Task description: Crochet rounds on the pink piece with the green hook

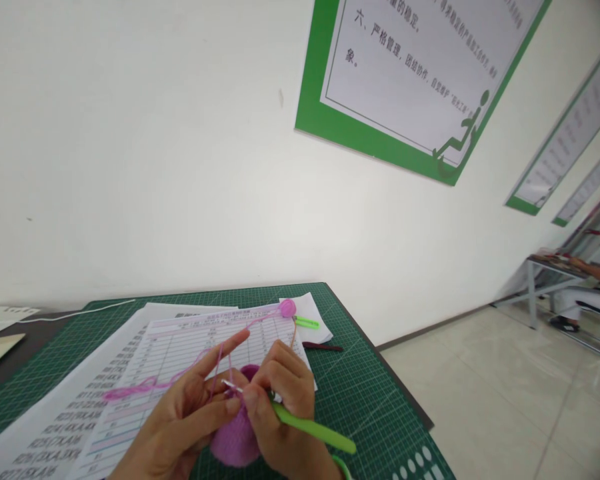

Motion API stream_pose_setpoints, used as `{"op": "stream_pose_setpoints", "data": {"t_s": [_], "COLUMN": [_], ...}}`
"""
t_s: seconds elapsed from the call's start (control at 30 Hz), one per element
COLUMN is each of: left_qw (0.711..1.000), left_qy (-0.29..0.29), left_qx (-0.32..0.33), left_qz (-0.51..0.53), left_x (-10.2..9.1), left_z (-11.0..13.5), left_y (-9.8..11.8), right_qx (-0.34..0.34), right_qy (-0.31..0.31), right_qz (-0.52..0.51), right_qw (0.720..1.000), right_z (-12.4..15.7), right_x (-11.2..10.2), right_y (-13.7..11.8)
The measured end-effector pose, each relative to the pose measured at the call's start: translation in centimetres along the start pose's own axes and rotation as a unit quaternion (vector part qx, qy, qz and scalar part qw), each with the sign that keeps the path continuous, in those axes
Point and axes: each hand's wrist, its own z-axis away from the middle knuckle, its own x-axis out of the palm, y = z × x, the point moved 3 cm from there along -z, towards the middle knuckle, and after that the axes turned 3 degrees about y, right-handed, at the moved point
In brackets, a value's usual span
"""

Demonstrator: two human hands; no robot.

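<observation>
My left hand [193,407] pinches the edge of a pink-purple crochet piece [236,440], with its index finger stretched out and pink yarn running over it. In my right hand [283,393] is a crochet hook [320,432] with a lime-green handle; its metal tip points left, at the upper edge of the piece, among the yarn loops. The piece looks like a rounded cup with an opening at the top. Pink yarn [135,388] trails left across the papers, and a small pink yarn ball [287,308] lies beyond my hands.
Printed sheets [180,333] lie on a green cutting mat [365,400]. Near the yarn ball are a bright green item [307,323] and a dark thin stick [323,347]. A white wall [155,167] with green-framed posters stands behind. At far right, a person sits by another table [555,267].
</observation>
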Motion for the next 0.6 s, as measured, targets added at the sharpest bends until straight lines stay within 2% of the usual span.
{"op": "stream_pose_setpoints", "data": {"t_s": [0.23, 0.6], "left_qw": [0.997, 0.994], "left_qy": [-0.039, -0.077], "left_qx": [-0.062, -0.074], "left_qz": [0.020, 0.013], "left_x": [-0.4, -0.4], "left_z": [-0.1, 0.0], "left_y": [-0.6, -0.9], "right_qx": [0.074, 0.164], "right_qy": [-0.053, -0.045], "right_qz": [-0.085, -0.158], "right_qw": [0.992, 0.973], "right_z": [-0.5, -0.7], "right_x": [-1.0, -2.6], "right_y": [-0.3, 0.2]}}
